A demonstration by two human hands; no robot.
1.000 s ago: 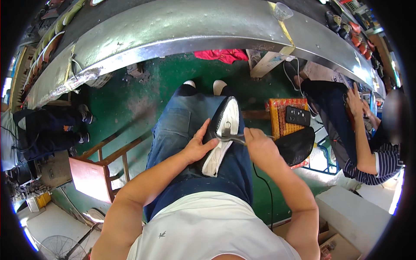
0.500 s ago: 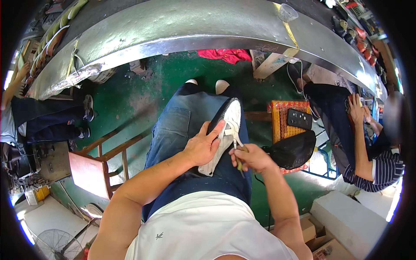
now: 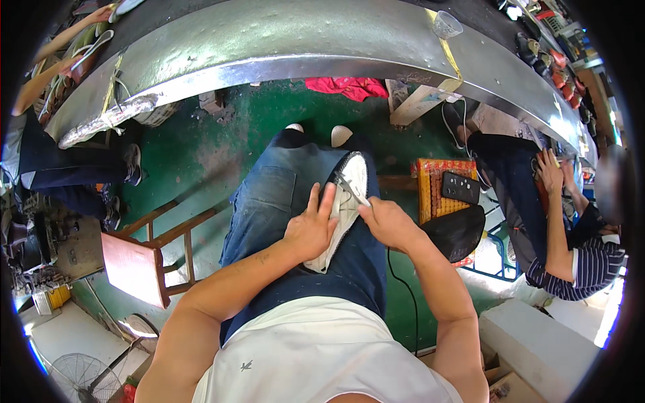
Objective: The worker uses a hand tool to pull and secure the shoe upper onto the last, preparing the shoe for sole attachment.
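Observation:
A shoe (image 3: 346, 218) with a dark edge lies across my thighs, its white underside turned up and its toe pointing away from me. My left hand (image 3: 313, 225) rests against its left side, fingers stretched out and spread, thumb on the white surface. On the shoe's right side, my right hand (image 3: 390, 222) is closed round a silver plier-like tool (image 3: 351, 188). The tool's metal end reaches across the white underside towards the left edge near the toe. My palm hides its handle.
A long metal bench (image 3: 269, 47) spans the front. On my right, a beaded seat (image 3: 433, 185) bears a black phone (image 3: 461, 188) and a dark bag (image 3: 453, 232). Another person (image 3: 571, 262) sits beyond it. A wooden stool (image 3: 138, 265) stands left; another person's arms (image 3: 57, 57) reach over the bench.
The right hand has moved forward, bringing the tool from the shoe's middle towards the toe. My left fingers have spread. At far left, the other person's arms now reach over the bench.

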